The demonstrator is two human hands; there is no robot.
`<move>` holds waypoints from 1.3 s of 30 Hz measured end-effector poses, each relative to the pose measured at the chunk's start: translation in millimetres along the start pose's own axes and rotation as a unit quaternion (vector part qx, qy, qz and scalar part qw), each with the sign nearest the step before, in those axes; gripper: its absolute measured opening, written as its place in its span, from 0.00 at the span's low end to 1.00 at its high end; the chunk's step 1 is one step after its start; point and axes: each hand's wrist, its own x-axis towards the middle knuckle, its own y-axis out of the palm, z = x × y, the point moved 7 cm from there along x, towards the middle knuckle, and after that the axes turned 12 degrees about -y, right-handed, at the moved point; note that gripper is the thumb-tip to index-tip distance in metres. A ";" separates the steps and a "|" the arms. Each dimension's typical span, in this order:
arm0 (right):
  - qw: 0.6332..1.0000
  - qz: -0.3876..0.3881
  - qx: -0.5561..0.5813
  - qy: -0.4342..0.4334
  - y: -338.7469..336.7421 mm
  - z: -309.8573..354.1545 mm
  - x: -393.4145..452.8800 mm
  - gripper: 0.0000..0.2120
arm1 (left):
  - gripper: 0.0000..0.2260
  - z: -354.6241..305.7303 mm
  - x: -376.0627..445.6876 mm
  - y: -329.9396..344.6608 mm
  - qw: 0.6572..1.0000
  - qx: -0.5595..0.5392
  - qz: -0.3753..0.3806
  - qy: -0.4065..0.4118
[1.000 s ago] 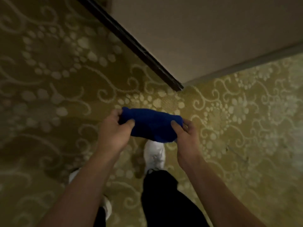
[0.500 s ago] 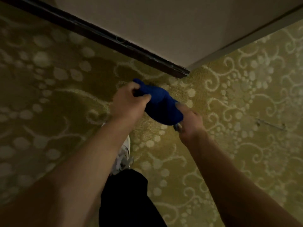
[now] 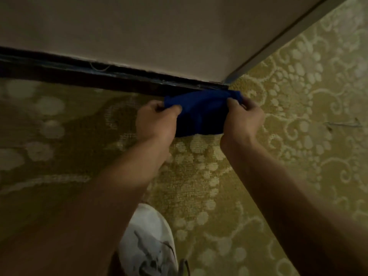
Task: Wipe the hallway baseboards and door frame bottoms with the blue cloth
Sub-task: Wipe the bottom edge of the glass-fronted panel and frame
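A folded blue cloth (image 3: 201, 112) hangs stretched between both hands just in front of the dark baseboard (image 3: 99, 76), close to the wall's outer corner. My left hand (image 3: 157, 121) pinches its left end between thumb and curled fingers. My right hand (image 3: 242, 119) grips the right end the same way. The cloth's top edge overlaps the bottom of the baseboard near the corner; whether it touches is unclear. A paler baseboard (image 3: 282, 34) runs up and right along the other wall face.
Beige wall (image 3: 159, 30) fills the top of the view. Yellow-green patterned carpet (image 3: 298, 126) covers the floor on both sides of the corner. My white shoe (image 3: 147, 242) stands on the carpet below my arms.
I have leaned in lower and closer to the wall corner. The cloth, held by both hands throughout, has moved up to the baseboard and is now spread level between the hands.
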 end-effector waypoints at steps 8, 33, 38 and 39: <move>0.989 -0.060 -0.064 -0.121 21.3 6.0 -16.7 0.16 | 0.05 -1.3 11.1 7.2 1.000 -0.019 0.005 -0.017; 0.941 0.092 -0.222 -0.239 64.4 30.0 -61.7 0.16 | 0.08 -1.9 2.0 -22.7 0.995 -0.056 -0.080 0.004; 0.990 -0.044 -0.113 -0.072 10.3 14.4 -5.9 0.12 | 0.07 -11.5 4.1 16.1 0.998 0.000 0.070 -0.004; 0.993 -0.054 -0.100 -0.043 8.4 11.1 -1.8 0.11 | 0.06 -12.5 4.3 19.8 0.996 0.014 0.082 -0.011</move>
